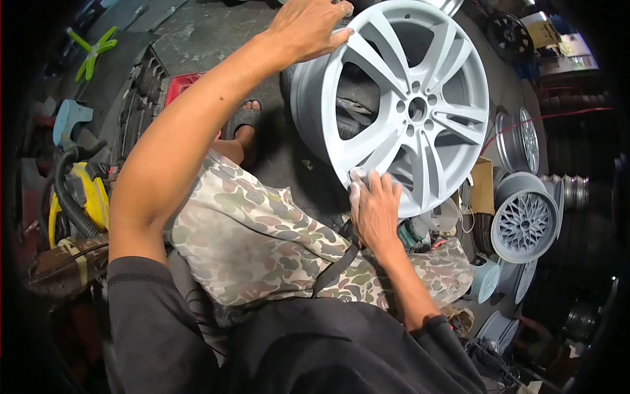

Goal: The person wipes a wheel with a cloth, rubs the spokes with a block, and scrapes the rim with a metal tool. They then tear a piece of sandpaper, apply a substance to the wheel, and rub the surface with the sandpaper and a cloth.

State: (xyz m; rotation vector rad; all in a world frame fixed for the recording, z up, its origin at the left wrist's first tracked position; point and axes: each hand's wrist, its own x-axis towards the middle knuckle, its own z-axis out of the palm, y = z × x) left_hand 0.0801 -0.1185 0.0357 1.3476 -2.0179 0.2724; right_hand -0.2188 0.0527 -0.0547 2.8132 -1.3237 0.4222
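Note:
A light grey alloy wheel (373,161) with paired spokes stands tilted in front of me, its matte face turned towards me. At the top, my left hand (312,27) is closed over the outer edge of the rim, with the thumb on the front lip. Lower down, my right hand (377,213) presses bent fingers together against the lower lip, beside a spoke's outer end. Whitish dust coats its thumb and fingertips. Whatever lies under those fingertips is hidden.
Camouflage cloth (262,243) covers my lap. To the right stand a mesh-spoke wheel (525,226), more rims and a cardboard box (482,177). A yellow machine with a black hose (88,194) and a light blue stool (71,121) are at left. A red cable (558,114) runs at right.

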